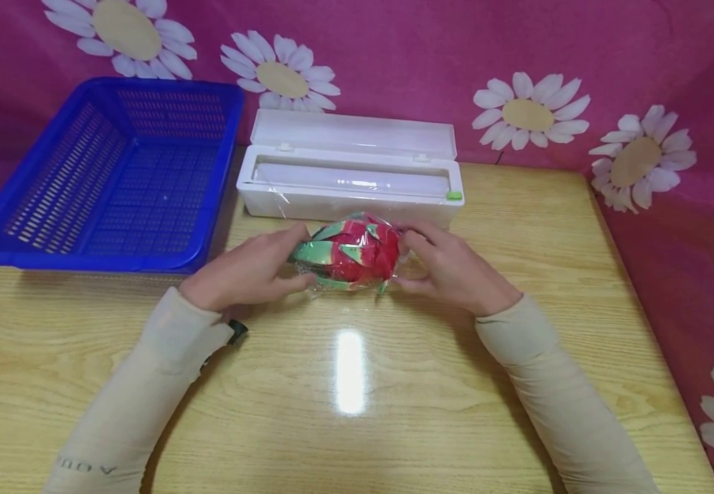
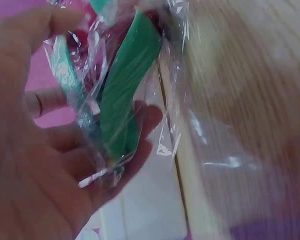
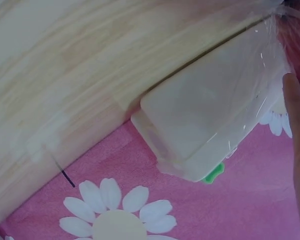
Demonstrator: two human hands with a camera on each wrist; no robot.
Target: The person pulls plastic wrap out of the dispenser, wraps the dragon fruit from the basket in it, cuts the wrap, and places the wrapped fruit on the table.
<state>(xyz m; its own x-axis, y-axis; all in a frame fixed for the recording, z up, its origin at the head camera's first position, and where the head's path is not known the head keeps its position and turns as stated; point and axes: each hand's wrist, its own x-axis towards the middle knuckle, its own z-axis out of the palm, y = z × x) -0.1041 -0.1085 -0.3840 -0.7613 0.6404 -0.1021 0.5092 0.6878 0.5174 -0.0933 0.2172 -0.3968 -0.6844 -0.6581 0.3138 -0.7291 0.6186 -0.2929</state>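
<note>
A red dragon fruit [image 1: 357,252] with green scales lies sideways between my two hands, wrapped in clear cling film. My left hand [image 1: 258,269] grips its green-tipped left end, thumb on the near side. In the left wrist view, fingers curl around the green scales [image 2: 127,82], and crumpled film [image 2: 97,172] gathers at the tip. At the red right end, my right hand [image 1: 449,264] holds the fruit between thumb and bent fingers. Only one finger [image 3: 296,102] shows clearly in the right wrist view, beside loose film; the rest of that hand is out of frame.
Just behind the fruit stands a white cling film dispenser [image 1: 350,206], its lid [image 1: 353,132] raised, a film roll [image 1: 350,180] inside and a green slider [image 1: 453,196] at its right. A blue plastic basket [image 1: 106,259] stands at the back left. Pink flowered cloth hangs behind the wooden table.
</note>
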